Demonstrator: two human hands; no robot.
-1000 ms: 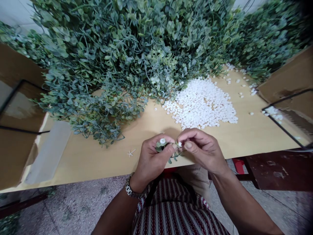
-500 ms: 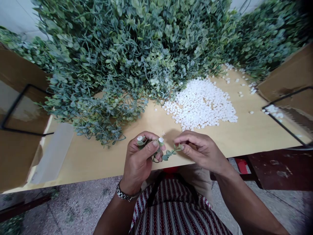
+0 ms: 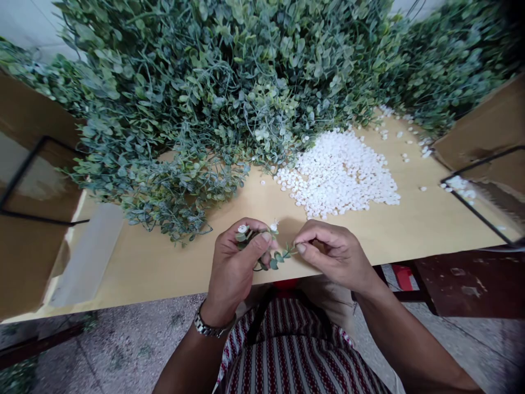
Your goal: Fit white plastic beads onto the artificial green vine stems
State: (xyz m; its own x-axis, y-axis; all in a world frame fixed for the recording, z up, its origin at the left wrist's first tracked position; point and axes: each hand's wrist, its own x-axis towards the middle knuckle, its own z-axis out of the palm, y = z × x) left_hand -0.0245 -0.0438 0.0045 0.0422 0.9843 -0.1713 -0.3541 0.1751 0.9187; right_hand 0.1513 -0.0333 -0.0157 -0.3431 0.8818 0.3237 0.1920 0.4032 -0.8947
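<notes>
My left hand is closed around a sprig of artificial greenery, with the thumb pressed on its stems. Two small white flower-like pieces sit on the sprig above that hand, a left one and a right one. Thumb and forefinger of my right hand pinch the thin tip of a leafy branch that stretches across from the left hand. Whether a tiny piece is also between those fingertips is hidden. Beyond the hands lies a heap of small white pieces on the table.
A large mass of artificial foliage fills the back, with a loose clump reaching forward at left. Cardboard boxes stand at the left and right, by black wire frames. A translucent strip lies at left.
My left hand has shifted slightly right and turned a little, carrying the sprig. The right fingertips have moved slightly left and still pinch the branch tip.
</notes>
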